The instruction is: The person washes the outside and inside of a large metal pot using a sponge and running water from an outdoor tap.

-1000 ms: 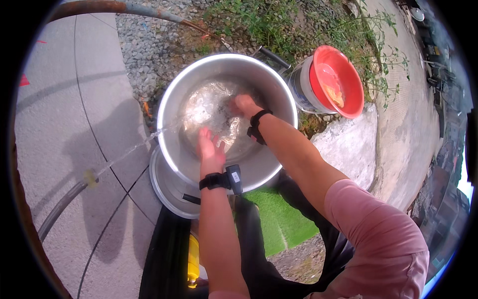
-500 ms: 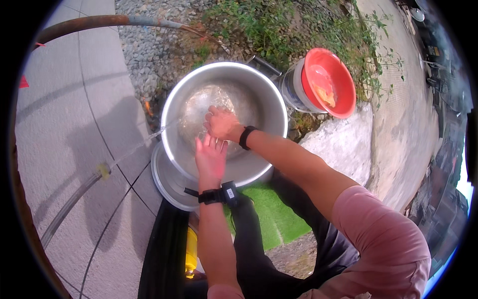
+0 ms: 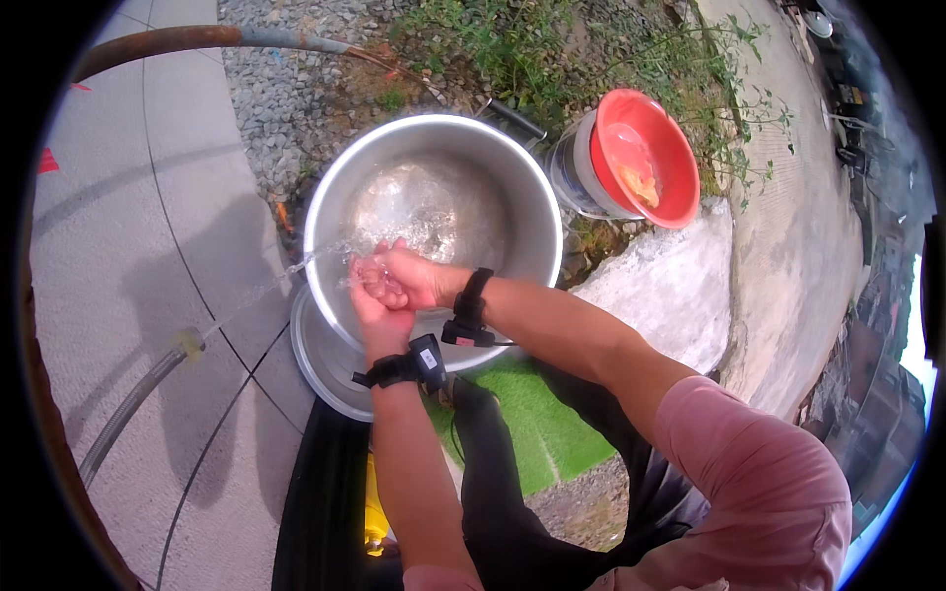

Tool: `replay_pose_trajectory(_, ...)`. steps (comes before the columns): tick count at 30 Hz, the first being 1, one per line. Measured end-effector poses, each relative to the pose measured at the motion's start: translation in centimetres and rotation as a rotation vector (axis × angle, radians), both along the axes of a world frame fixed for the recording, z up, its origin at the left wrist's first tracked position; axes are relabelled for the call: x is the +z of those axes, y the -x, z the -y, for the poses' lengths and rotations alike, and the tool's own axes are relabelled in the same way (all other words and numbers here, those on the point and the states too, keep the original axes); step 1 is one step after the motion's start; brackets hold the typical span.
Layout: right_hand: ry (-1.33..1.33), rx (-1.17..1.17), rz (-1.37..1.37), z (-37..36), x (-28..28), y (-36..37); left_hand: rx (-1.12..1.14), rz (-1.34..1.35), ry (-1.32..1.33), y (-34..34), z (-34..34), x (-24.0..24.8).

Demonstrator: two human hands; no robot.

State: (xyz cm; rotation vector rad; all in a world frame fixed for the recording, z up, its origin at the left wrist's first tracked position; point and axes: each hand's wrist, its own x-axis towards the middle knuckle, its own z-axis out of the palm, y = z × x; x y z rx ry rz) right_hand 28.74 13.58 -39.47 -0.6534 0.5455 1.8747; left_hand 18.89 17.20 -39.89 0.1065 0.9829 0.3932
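Metal pot [image 3: 527, 217]: wide, round, mouth up, on the ground in front of the person; shallow, rippling water over its floor. Left hand [image 3: 377, 303] and right hand [image 3: 419, 279] together above the near-left part of the mouth, touching, fingers bent; splashing blurs the fingertips, so cannot tell whether either one grips the other. Water stream [image 3: 258, 294] crosses the left rim and breaks on and beside them.

Both hands and wrists, each with a black strapped device, block the view of the pot's near-left interior and part of the near rim.

Source of stream: hose [image 3: 138, 404], lower left, over grey paving [image 3: 94, 295], well apart from the pot. Pale metal disc [image 3: 320, 364] at the pot's near-left side, partly hidden by pot and left arm. Black-gripped handle [image 3: 517, 118] just beyond the far-right rim, near a bucket [image 3: 576, 177]. Red basin [image 3: 682, 187] tilted on the bucket, yellowish piece [image 3: 639, 184] inside.

Near side: green mat [image 3: 542, 443], partly covered by dark trouser legs. Yellow container [image 3: 374, 512] half hidden behind the left forearm.

Far side: gravel [image 3: 276, 108], weeds [image 3: 493, 49], rusty pipe [image 3: 158, 47] arching across.
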Motion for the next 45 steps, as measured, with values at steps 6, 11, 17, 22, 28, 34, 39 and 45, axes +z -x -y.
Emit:
replay_pose_trajectory(6,-0.372,0.161,2.158,2.1,3.0,0.8,-0.084,-0.067,0.07,-3.0,0.8,6.5)
replay_pose_trajectory(11,-0.425,0.592,2.202,3.9,3.8,-3.4,-0.058,-0.094,-0.046,-3.8,3.4,7.5)
replay_pose_trajectory(17,-0.079,1.051,2.064,8.5,4.5,-7.5,-0.381,-0.425,-0.39,0.6,6.9,7.5)
replay_pose_trajectory(22,-0.215,0.682,1.999,9.2,11.1,-5.9,-1.02,-0.914,-1.258,2.8,8.8,8.3)
replay_pose_trajectory(28,0.044,0.569,2.19,13.5,8.4,-5.4,-0.56,-0.585,-0.874,2.7,5.0,14.6)
replay_pose_trajectory(34,0.255,0.576,2.014,19.3,9.7,-6.5,-0.281,-1.075,-1.935,3.0,-0.8,34.4)
replay_pose_trajectory(39,0.357,0.601,1.899,21.3,11.7,-7.8,0.105,-1.579,-2.282,3.6,-6.3,47.3)
replay_pose_trajectory(45,0.454,0.538,1.873,23.5,11.0,-9.4,-0.474,-1.595,-1.832,4.0,-10.5,50.2)
